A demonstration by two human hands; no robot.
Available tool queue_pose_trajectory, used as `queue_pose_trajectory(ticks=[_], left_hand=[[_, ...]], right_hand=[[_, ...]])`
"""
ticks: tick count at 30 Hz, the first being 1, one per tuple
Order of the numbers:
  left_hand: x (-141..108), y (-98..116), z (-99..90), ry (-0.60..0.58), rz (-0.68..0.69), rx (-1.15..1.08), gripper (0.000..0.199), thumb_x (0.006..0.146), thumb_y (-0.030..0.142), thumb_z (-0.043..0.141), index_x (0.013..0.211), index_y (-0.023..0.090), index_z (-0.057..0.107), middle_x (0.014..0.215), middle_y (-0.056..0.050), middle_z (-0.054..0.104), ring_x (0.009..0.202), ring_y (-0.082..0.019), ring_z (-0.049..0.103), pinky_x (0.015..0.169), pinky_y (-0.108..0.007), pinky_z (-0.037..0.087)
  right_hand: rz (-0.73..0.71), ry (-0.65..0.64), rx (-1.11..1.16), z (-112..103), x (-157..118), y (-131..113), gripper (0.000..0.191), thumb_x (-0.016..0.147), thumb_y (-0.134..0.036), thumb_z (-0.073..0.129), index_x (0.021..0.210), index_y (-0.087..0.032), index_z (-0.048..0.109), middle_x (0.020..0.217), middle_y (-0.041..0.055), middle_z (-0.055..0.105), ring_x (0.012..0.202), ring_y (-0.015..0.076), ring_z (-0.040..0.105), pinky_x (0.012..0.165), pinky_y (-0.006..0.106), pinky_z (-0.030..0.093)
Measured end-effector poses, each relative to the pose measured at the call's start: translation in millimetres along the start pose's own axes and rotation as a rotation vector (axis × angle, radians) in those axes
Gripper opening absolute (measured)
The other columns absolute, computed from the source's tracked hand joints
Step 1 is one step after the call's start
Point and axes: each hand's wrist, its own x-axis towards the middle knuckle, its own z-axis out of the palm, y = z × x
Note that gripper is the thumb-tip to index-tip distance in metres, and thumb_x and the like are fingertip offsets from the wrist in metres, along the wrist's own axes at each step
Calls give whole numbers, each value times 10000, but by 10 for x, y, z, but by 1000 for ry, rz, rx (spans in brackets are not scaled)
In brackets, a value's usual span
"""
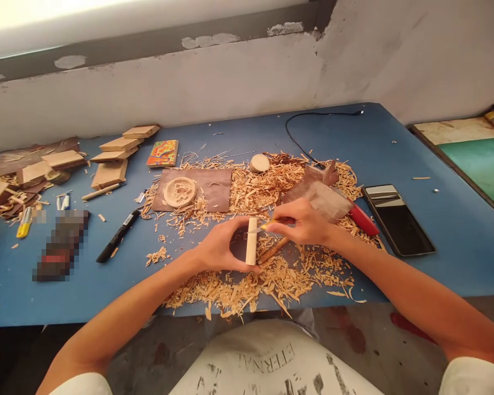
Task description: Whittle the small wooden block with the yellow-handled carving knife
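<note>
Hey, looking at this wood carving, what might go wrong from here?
The knife in the right hand might slip off the wood piece and cut the left hand, which holds it at both ends. Shavings heaped at the near edge of the table could spill off. The right forearm may nudge the nearby phone.
</note>
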Motion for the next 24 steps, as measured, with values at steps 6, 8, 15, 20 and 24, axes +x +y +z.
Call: queue_pose_trajectory(ticks=[6, 8, 15, 20, 24], left_hand=[[19, 30, -12, -26, 51, 27, 972, 589, 577, 927, 1391, 224, 507, 1369, -142, 654, 1230, -353, 650, 1046, -511, 528], [20, 32, -9, -32, 64, 24, 983, 588, 573, 930, 1401, 226, 500, 1384, -142, 648, 1242, -353, 646, 1063, -515, 520], [15, 28, 3, -30, 18, 10, 959, 577, 572, 923, 1368, 225, 507, 1367, -142, 656, 1218, -352, 660, 1048, -515, 535], [12, 32, -16, 35, 90, -38, 963, 574, 551, 949, 1372, 222, 522, 1330, -141, 677, 1189, -346, 676, 1031, -508, 548], [16, 44, -15, 52, 163, -189, 1009, 585, 463, 978, 1443, 249, 492, 1426, -157, 607, 1280, -366, 621, 1085, -521, 527]], right_hand=[[-9, -65, -38, 32, -18, 20, 473, 976, -524, 609, 657, -177, 648, 540, -52, 496, 491, 64, 390, 525, 260, 265], [-20, -64, -50, 23, -26, 36, 464, 981, -517, 606, 673, -175, 661, 542, -50, 508, 490, 64, 394, 529, 259, 266], [-35, -51, -75, 77, -50, 56, 464, 993, -511, 593, 684, -170, 650, 555, -35, 542, 498, 67, 416, 532, 259, 277], [-22, -1, -54, 105, -57, 30, 465, 989, -518, 597, 680, -172, 636, 557, -33, 546, 508, 72, 419, 535, 254, 289], [102, 124, 48, 103, -55, -26, 433, 915, -581, 677, 787, -167, 686, 581, -40, 551, 510, 72, 401, 512, 245, 294]])
